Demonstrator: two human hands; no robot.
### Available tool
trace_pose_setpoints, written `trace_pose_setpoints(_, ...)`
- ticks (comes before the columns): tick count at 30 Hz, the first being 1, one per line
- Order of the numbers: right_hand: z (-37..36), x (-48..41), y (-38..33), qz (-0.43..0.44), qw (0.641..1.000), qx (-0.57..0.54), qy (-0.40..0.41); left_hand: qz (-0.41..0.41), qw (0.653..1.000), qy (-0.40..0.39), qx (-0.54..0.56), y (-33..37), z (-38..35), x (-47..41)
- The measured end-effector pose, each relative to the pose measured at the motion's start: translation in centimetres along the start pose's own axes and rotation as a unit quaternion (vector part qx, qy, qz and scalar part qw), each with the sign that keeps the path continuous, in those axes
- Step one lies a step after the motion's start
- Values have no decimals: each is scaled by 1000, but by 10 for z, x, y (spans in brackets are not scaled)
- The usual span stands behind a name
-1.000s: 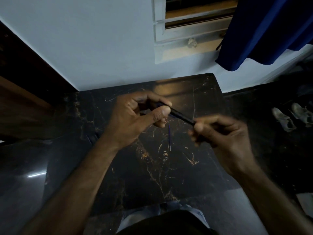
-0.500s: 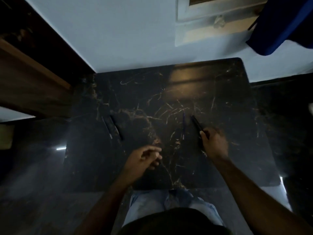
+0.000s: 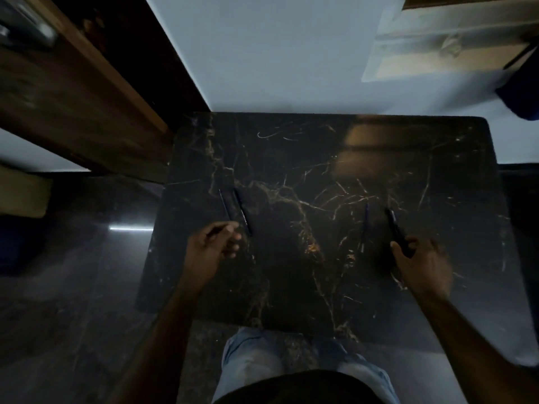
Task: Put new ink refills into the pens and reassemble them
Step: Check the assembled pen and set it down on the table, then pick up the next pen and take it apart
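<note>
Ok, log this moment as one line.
left hand: reaching for two pens | right hand: on black pen | refill: loose on table

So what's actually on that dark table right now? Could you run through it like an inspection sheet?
Surface: black marble-look tabletop with gold veins, dimly lit.
Job's things: two thin dark pens or refills lying side by side at left; slim blue refill at right; black pen beside it.
Clutter: nothing seen.
Hands: left hand curled near the left pair, contact unclear; right hand touching the black pen's near end.
Cables: nothing seen.
Surroundings: pale wall, wooden furniture at left, dark glossy floor.
</note>
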State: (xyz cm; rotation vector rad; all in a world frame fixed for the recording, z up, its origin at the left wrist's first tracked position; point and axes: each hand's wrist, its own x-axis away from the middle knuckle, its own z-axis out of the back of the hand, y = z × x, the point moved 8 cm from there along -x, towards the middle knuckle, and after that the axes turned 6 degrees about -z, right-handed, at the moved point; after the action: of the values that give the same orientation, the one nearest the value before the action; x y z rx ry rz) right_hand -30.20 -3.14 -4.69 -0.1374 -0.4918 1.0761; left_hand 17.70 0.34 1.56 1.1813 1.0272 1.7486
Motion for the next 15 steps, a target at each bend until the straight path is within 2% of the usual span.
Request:
trace_pose_setpoints(3,2,22,-51,35,997,-63,29,6,1000,19,22,0,28,-27)
trace_pose_setpoints(6,-36,52,-157,132,986,-96,-39,15,999,6,30,-5,43,-47)
trace_pose_setpoints(9,-87,71,-260,200,974,-64,-83,17,999,-6,36,-9,53,-63)
trace_pose_setpoints(11,-103,66,-287,181,978,-73,-72,23,999,-7,42,-14,61,-76)
trace_pose_setpoints(13,-85,44,-274,119,987,-104,-5,22,999,-24,41,-17,67,-83)
trace_pose_setpoints(15,-60,25,-254,95,989,-105,43,13,999,-36,36,-17,79,-85)
